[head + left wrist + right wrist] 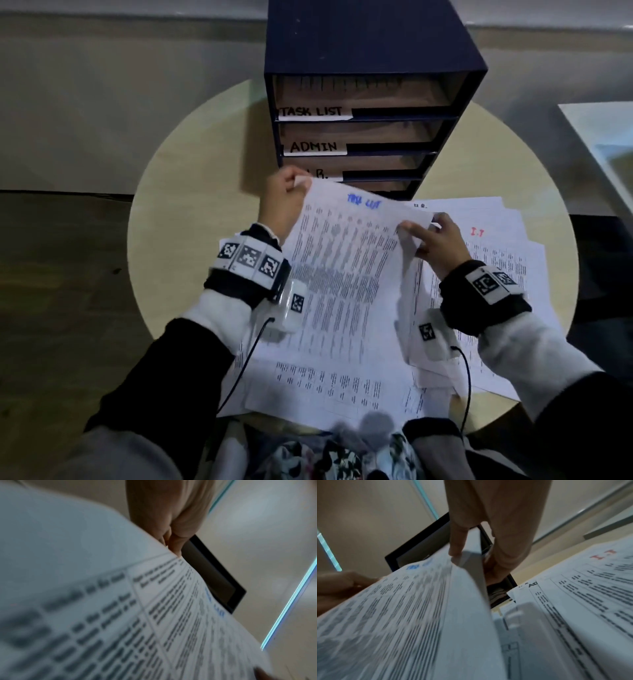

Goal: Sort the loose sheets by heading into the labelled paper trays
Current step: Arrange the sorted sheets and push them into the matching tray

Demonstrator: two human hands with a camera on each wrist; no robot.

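A printed sheet with a blue TASK LIST heading (342, 274) is held up over the round table (178, 212), in front of the dark tray unit (370, 51). My left hand (284, 202) pinches its top left corner. My right hand (435, 240) pinches its top right corner, which bends over the thumb. The unit's trays carry labels TASK LIST (313, 112), ADMIN (313, 147) and a partly hidden one below. In the left wrist view the fingers (173, 539) grip the sheet (120, 615). In the right wrist view the fingers (458, 542) clamp the folded edge (471, 574).
Several loose sheets lie spread on the table's right half, one with a red I.T heading (478, 233), another headed H.R. (420, 206). A pale surface (606, 144) stands at the far right. The floor surrounds the table. Patterned clothing (329, 455) shows at the bottom.
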